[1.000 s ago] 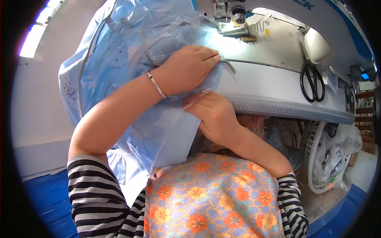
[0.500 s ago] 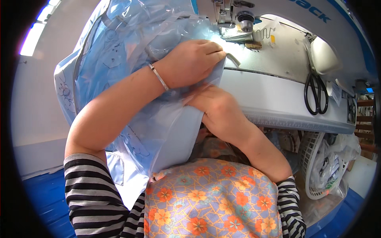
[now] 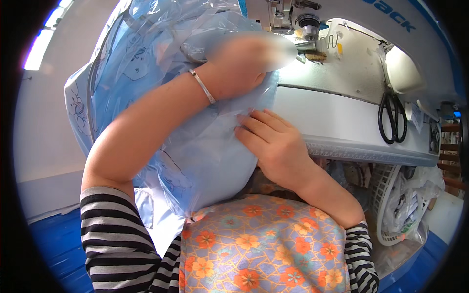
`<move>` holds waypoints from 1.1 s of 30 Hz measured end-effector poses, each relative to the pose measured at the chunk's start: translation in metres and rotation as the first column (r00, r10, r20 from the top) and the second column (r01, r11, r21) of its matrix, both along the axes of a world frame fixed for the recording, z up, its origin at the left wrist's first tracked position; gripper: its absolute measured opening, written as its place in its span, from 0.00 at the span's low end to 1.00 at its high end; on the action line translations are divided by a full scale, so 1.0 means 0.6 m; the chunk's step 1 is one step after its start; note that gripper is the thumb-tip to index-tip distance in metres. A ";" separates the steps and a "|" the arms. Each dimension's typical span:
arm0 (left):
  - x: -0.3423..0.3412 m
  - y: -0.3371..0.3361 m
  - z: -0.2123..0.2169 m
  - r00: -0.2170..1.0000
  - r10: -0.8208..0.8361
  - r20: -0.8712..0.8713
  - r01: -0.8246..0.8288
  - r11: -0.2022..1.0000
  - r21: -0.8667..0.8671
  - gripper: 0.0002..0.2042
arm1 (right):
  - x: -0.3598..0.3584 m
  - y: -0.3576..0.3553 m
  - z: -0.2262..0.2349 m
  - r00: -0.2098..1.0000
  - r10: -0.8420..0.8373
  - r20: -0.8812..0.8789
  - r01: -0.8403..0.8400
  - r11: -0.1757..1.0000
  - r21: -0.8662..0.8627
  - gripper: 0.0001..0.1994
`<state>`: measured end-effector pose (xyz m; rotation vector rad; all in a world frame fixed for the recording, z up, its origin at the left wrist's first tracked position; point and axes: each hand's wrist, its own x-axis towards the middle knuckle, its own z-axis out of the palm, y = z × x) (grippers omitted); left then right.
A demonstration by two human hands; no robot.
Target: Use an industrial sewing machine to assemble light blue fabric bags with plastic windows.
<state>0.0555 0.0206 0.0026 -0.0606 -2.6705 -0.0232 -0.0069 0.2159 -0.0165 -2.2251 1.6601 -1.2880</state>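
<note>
My left hand (image 3: 237, 68), a silvery bangle (image 3: 202, 87) at its wrist, is over the light blue fabric (image 3: 222, 132) just below the sewing machine's needle area (image 3: 309, 28). Its fingers are smeared, so their pose and anything in them cannot be made out. My right hand (image 3: 276, 144) lies open on the right edge of the fabric, fingers stretched out and apart. Clear plastic sheeting (image 3: 171, 34) and printed blue cloth are bunched to the left, draping down to my lap.
Black-handled scissors (image 3: 392, 117) lie on the right of the white machine bed (image 3: 332, 110). A ruler strip (image 3: 361, 153) runs along its front edge. Below right, a white basket (image 3: 386, 215) holds plastic bags (image 3: 408, 200). A floral apron (image 3: 264, 244) covers my lap.
My right hand has come out from below the left and spread on the fabric. The left hand has shifted slightly. The grey strip at its fingertips is out of sight.
</note>
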 end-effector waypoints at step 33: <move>0.006 0.029 0.008 0.967 0.183 0.179 -0.189 0.982 0.021 0.16 | -0.060 -0.008 0.016 0.980 0.044 0.192 -0.065 0.992 0.105 0.16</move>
